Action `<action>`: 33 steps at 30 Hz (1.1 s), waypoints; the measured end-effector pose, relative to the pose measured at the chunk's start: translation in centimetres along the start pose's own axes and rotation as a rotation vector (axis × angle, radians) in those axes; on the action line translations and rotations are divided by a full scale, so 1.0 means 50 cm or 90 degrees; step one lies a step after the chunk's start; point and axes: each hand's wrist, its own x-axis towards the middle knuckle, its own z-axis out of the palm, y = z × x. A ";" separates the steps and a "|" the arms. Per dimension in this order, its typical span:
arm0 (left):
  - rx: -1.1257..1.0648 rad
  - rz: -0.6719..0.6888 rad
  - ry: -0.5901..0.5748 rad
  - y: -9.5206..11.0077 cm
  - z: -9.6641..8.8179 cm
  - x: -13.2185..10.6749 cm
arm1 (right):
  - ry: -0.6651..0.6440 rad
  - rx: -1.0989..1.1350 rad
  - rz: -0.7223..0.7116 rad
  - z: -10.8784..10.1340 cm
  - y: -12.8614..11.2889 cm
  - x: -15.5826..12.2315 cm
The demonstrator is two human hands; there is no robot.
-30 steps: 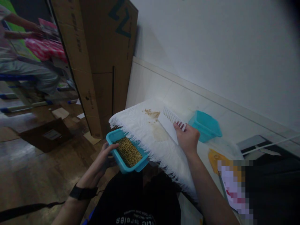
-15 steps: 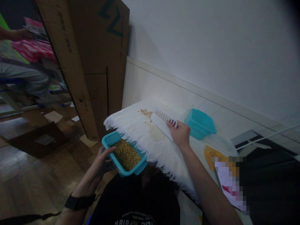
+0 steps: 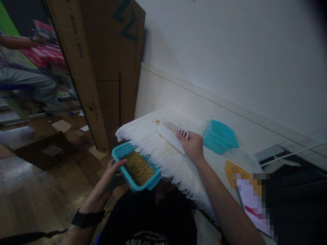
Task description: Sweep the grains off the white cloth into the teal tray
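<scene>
My left hand (image 3: 114,172) grips the near left side of a blue plastic container (image 3: 133,186), its thumb over the rim. Inside lie many yellowish soybeans (image 3: 140,169). The container is below the fringed edge of a white cloth (image 3: 143,131) that covers the table corner. My right hand (image 3: 191,144) is closed on a white slotted plastic piece (image 3: 172,134), held tilted against the cloth. A few loose soybeans (image 3: 156,121) lie on the cloth at its far left end; what is under the piece is hidden.
A second blue container (image 3: 221,136) stands on the table to the right, near the wall. An orange-yellow item (image 3: 231,173) lies beyond my right forearm. A tall cardboard box (image 3: 109,61) stands at the left. Further left, a person (image 3: 25,80) sits.
My right hand has moved the white slotted piece left and slightly toward me across the cloth. Fewer loose soybeans show beside it. My left hand keeps the container in place.
</scene>
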 end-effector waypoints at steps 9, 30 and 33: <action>-0.006 0.007 0.005 0.000 -0.002 0.000 | 0.014 0.017 0.018 0.004 -0.017 -0.019; 0.000 0.003 0.006 0.001 0.001 -0.002 | 0.022 0.061 0.059 0.009 -0.028 -0.059; -0.003 0.003 0.002 0.000 0.000 -0.003 | 0.012 0.058 0.068 0.012 -0.028 -0.065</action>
